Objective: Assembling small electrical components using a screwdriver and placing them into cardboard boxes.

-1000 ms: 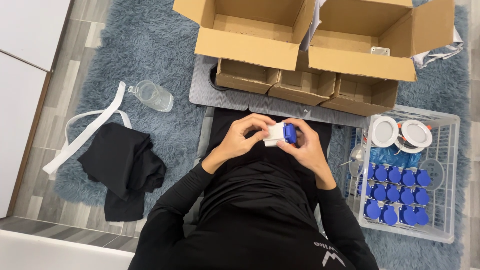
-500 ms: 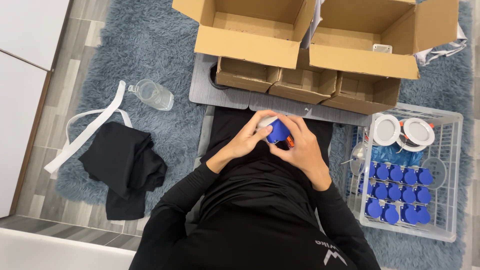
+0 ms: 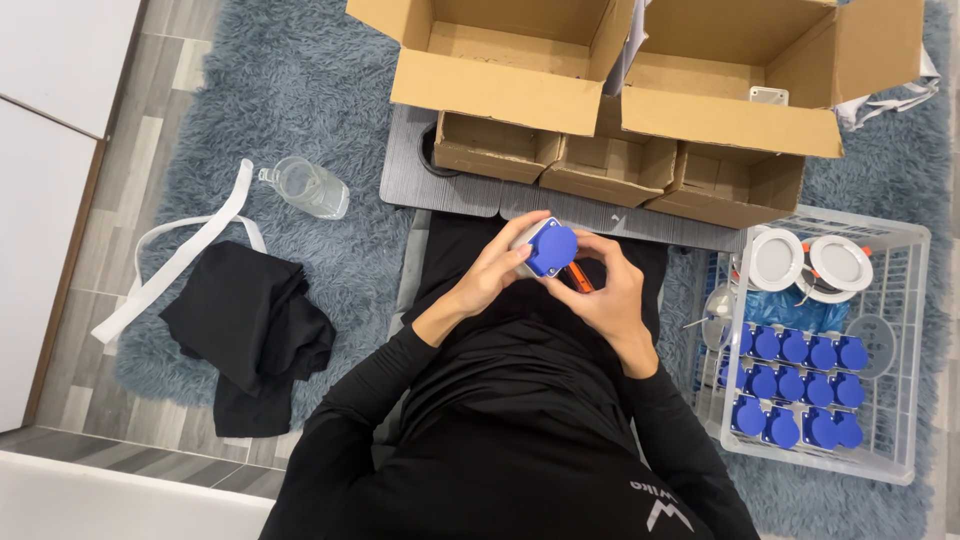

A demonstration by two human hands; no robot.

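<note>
Grey-blue shag rug (image 3: 250,90) covers most of the floor, and a person in a black long-sleeved top sits on it with legs stretched forward. Two big open cardboard boxes (image 3: 520,70) stand ahead of the knees, their far edges cut off by the frame, with three smaller open cartons (image 3: 610,170) in a row before them on a dark grey tray (image 3: 410,170). To the person's right stands a white wire basket (image 3: 900,350) holding rows of blue-lidded sockets (image 3: 795,385), two round white lamp fittings (image 3: 810,262) and some clear plastic that is hard to make out. On the rug to the left lie a crumpled black cloth (image 3: 250,330), a white strap (image 3: 170,270) and a clear plastic bottle (image 3: 305,187) on its side.

Over the lap, both hands meet around a blue-lidded socket unit (image 3: 550,249) with a white body. The left hand (image 3: 490,275) cups it from its own side, fingers curled over the far edge and thumb pressing near the lid. The right hand (image 3: 610,290) closes in from the other side, fingertips touching the lower edge of the blue lid. The unit sits between the two sets of fingertips, its lid tilted up toward the camera. A small orange piece (image 3: 578,276) shows just under the lid against the right palm; what it is cannot be told. The unit's white body is mostly hidden by the fingers.
</note>
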